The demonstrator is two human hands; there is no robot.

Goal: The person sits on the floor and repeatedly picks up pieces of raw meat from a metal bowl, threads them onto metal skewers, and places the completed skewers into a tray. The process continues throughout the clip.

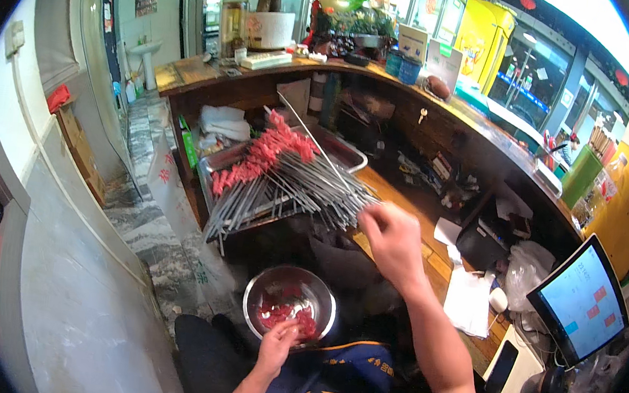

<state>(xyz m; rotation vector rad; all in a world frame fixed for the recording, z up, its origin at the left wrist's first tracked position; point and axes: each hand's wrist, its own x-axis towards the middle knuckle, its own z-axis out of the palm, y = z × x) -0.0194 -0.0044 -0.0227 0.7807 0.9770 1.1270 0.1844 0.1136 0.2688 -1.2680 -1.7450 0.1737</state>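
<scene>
My left hand (277, 345) reaches over the near rim of a stainless steel bowl (256, 287). Its bent fingertips are at the pieces of raw red meat (276, 313) inside; whether they pinch a piece is not clear. Up and to the right, my right hand (392, 239) has its fingers closed at the lower end of a long, thin metal skewer (312, 136), which slants up and left over a pile. This pile consists of many metal skewers (315, 188) with raw meat (273, 150) threaded on their far ends. They lie across a metal tray (359, 156).
A wooden counter (181, 74) curves around the far side, with a potted plant (271, 30) on top. At right stand a lit screen (583, 296), a phone (501, 369) and white paper (466, 302). A pale wall panel (77, 299) bounds the left.
</scene>
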